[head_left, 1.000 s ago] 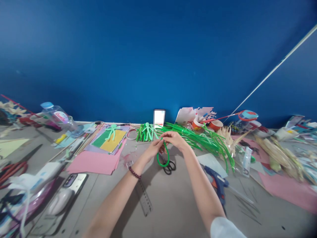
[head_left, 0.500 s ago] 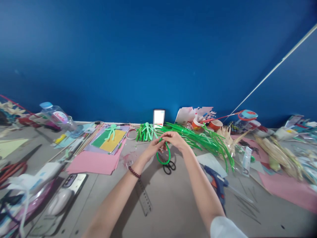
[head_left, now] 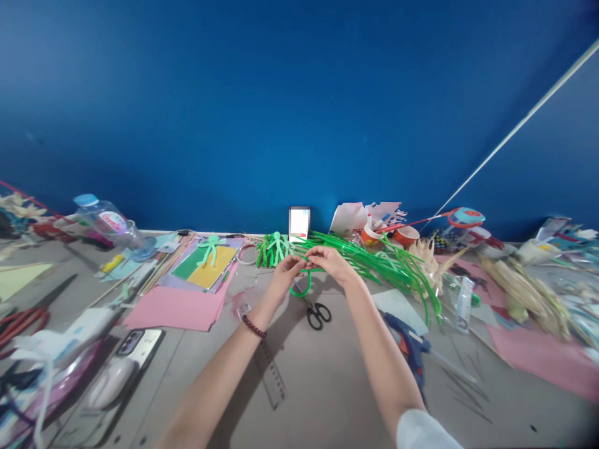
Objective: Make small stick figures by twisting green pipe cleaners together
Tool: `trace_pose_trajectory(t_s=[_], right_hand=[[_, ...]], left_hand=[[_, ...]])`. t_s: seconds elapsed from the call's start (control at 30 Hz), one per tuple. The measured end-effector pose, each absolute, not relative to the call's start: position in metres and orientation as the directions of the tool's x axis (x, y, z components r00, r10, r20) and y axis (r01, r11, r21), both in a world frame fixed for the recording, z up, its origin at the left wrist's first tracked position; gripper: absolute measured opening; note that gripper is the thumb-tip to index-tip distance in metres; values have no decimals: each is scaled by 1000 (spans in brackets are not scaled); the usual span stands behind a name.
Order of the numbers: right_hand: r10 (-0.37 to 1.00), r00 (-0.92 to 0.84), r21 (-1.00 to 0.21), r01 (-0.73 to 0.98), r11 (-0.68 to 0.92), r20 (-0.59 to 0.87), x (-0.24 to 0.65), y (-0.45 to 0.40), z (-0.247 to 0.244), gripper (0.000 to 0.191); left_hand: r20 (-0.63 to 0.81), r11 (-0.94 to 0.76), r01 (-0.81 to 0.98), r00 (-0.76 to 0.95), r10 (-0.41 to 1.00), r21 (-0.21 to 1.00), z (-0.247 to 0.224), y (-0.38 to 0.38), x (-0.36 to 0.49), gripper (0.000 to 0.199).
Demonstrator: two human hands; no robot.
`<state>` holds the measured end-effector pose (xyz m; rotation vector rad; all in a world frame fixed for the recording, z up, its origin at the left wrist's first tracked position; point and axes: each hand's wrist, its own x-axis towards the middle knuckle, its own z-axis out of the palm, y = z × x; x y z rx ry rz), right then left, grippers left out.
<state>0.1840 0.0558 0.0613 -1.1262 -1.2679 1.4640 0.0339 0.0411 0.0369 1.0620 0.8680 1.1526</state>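
A green pipe cleaner hangs in a small loop below my fingertips. My left hand pinches it on one side, and my right hand pinches it close by, the fingertips of both nearly meeting. Black-handled scissors lie on the table just below the loop. Behind my hands, long green pipe cleaners spread to the right. A cluster of bent green pipe-cleaner pieces stands to the left, near a small bright screen.
Pink sheets and a plastic bottle are on the left, with a phone nearer. A clear ruler lies by my left forearm. A blue glue gun rests beside my right forearm. A blue wall stands behind.
The green loop has become smaller and sits higher, further from the scissor handles. My left hand has shifted slightly left, and both hands remain close together.
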Motion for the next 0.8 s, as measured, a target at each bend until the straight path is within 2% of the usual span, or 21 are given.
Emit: trace_pose_trajectory(t_s=[0.17, 0.33, 0.57, 0.8], right_hand=[[977, -186, -978, -160, -131, -101, 179, 56, 60, 18], [980, -159, -964, -219, -153, -120, 175, 55, 61, 21], [981, -157, -974, -178, -140, -113, 177, 55, 60, 22], [987, -144, -993, -85, -83, -71, 179, 55, 60, 21]], left_hand=[[62, -33, -265, 101, 993, 964, 37, 44, 33, 26], [-39, 66, -254, 112, 993, 965, 40, 43, 29, 26], [-84, 179, -374, 259, 962, 910, 45, 41, 31, 28], [-43, 94, -269, 188, 981, 959, 47, 40, 31, 29]])
